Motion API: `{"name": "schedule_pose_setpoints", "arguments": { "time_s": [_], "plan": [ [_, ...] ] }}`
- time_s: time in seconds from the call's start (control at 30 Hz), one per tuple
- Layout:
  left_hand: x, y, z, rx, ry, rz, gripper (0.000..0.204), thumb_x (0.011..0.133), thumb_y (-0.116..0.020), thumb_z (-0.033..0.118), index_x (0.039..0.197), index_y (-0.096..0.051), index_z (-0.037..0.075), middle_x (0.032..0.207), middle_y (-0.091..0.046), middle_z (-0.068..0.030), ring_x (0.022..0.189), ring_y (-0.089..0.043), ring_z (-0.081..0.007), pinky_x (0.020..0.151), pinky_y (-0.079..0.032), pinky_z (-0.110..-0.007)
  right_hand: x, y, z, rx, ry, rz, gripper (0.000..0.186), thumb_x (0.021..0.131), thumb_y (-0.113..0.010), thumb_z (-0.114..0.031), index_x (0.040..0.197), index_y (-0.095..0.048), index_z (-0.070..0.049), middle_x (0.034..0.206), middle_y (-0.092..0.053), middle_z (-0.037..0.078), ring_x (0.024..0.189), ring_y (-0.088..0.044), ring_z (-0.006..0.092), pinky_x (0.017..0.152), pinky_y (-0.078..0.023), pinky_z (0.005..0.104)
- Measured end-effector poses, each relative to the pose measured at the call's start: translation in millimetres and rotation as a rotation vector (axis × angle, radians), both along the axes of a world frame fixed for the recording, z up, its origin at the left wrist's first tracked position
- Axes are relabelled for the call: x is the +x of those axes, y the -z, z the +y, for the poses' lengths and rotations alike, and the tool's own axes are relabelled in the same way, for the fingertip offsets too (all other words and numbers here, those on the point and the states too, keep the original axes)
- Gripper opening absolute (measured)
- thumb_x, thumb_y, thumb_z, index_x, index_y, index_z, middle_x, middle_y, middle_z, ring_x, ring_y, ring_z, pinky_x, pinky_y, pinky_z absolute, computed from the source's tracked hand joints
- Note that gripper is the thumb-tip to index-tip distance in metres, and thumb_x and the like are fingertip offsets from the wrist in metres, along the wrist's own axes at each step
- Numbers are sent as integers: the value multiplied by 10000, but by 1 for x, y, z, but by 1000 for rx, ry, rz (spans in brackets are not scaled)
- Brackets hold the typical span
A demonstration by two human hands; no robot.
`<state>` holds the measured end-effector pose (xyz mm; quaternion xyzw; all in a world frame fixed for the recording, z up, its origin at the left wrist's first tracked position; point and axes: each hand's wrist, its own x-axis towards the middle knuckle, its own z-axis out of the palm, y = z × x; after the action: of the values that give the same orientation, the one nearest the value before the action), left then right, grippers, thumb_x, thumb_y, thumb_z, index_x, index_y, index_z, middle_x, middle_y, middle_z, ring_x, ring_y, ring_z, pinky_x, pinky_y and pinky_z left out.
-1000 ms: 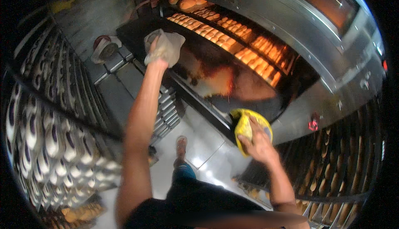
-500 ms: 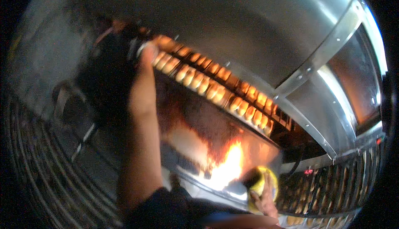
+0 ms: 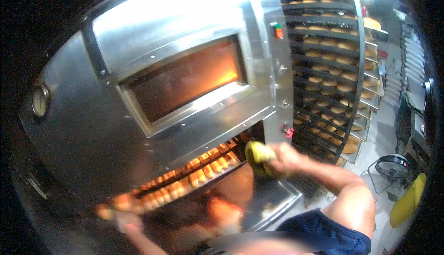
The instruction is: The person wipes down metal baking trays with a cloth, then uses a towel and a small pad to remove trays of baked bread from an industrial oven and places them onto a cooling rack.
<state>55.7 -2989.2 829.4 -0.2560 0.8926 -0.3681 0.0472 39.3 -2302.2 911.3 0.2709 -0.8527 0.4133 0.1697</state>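
Observation:
Long rows of bread rolls [image 3: 173, 190] lie on trays in the low opening of a steel oven [image 3: 171, 102]. My left hand [image 3: 127, 222] is at the left end of these rolls; motion blur hides its fingers and whatever they may hold. On the other side, my right hand [image 3: 284, 157] grips a yellow, rounded, cloth-like thing [image 3: 260, 155] beside the right end of the opening; its exact kind is unclear. Below the rolls, an orange glow [image 3: 226, 211] shows in front of the oven.
A tall dark rack [image 3: 358, 56] filled with trays of bread stands right of the oven. The oven front has a glowing window [image 3: 185, 84], a round gauge [image 3: 40, 101] and a red valve handle [image 3: 289, 132]. A floor fan [image 3: 391, 167] and a yellow object [image 3: 408, 200] are at right.
My view has swung right, bringing the oven window and rack into sight. The yellow thing in my right hand has risen to the opening's right end. The bright flame now shows as a smaller glow.

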Motion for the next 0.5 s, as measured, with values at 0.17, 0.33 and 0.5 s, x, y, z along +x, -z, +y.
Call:
{"name": "schedule_pose_setpoints", "arguments": {
  "time_s": [0.17, 0.33, 0.5],
  "plan": [
    [62, 11, 116, -110, 8, -119, 260, 918, -535, 332, 861, -745, 189, 974, -731, -16, 884, -673, -162, 713, -500, -363, -56, -138, 94, 27, 383, 773, 254, 855, -586, -206, 1065, -666, -87, 1089, -646, 194, 1027, -628, 370, 906, -507, 445],
    [160, 40, 231, -43, -93, -36, 250, 912, -535, 335, 968, -702, 157, 1056, -698, -46, 973, -638, -207, 799, -479, -395, -120, -219, 167, 279, 252, 834, 436, 839, -635, -188, 1255, -620, -59, 1499, -391, 210, 1352, -416, 366, 1149, -321, 398],
    [268, 66, 355, 166, -220, 256, 329, 907, -532, 339, 1119, -640, 111, 1169, -652, -91, 1094, -590, -269, 919, -452, -436, -72, -235, 124, 185, 359, 521, 432, 841, -577, -222, 1229, -599, -31, 1182, -646, 251, 1065, -651, 359, 949, -506, 409]
  ]
}}
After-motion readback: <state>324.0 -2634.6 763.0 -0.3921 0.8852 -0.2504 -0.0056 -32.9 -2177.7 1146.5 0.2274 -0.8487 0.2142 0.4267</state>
